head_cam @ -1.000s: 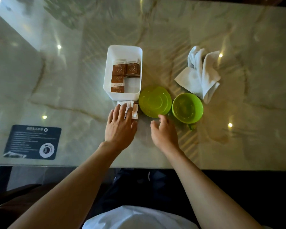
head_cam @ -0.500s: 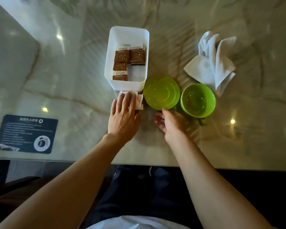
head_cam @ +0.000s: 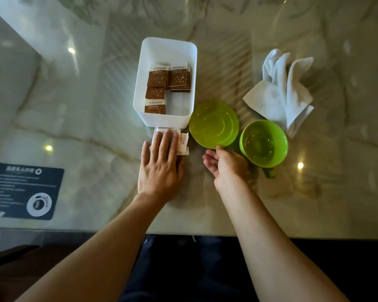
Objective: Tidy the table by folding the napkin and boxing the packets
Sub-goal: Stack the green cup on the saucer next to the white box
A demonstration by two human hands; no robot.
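Note:
A white box stands on the marble table and holds several brown-and-white packets. Just in front of the box, a few loose packets lie on the table. My left hand rests flat on top of them, fingers extended and pressed down. My right hand sits on its edge beside the loose packets, palm turned left, fingers apart, holding nothing. A crumpled white napkin lies at the right, beyond the green cup.
A green saucer sits right of the box, touching my right fingertips. A green cup with a handle stands beside it. A dark printed card lies at the left near the table's front edge.
My right hand has turned from palm down to standing on its edge, palm facing the packets. My left hand has stayed flat on the loose packets.

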